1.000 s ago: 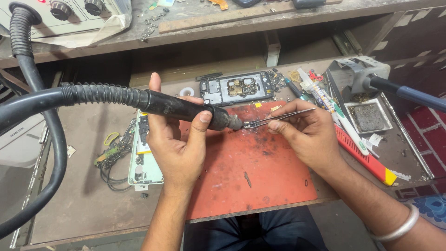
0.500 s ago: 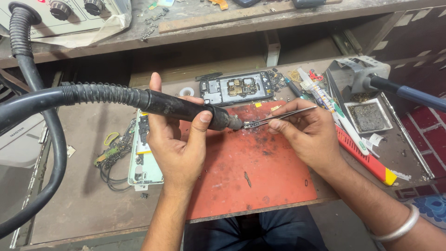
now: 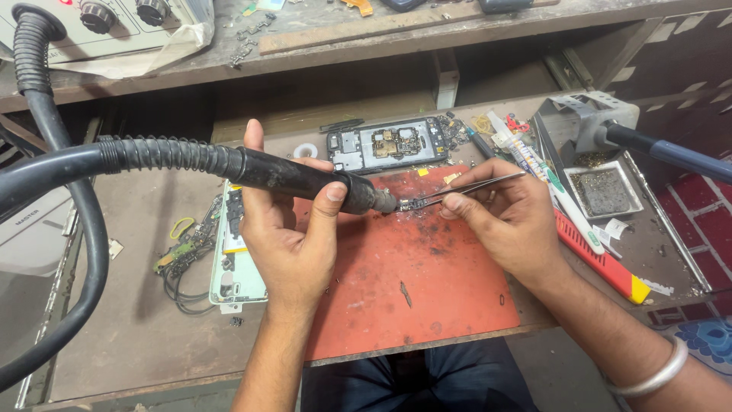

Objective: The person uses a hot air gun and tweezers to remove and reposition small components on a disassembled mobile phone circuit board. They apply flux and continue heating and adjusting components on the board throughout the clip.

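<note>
Hot-air wand (image 3: 305, 177) gripped in left hand (image 3: 286, 229); right hand (image 3: 507, 217) pinches tweezers (image 3: 465, 187) on small component (image 3: 404, 204), mat's (image 3: 427, 297) far edge. Heating step; next needs steady lift.

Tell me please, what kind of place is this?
Probably a phone repair bench: the left hand holds a hot-air wand, the right hand holds tweezers, and an opened phone lies behind.

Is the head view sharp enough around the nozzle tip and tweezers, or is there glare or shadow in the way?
Head view: hot-air handpiece and tweezers look sharp, no motion blur; even soft light on the red mat, no glare; the small part at the tweezer tips is too small to resolve; the shelf recess behind is in deep shadow.
</note>
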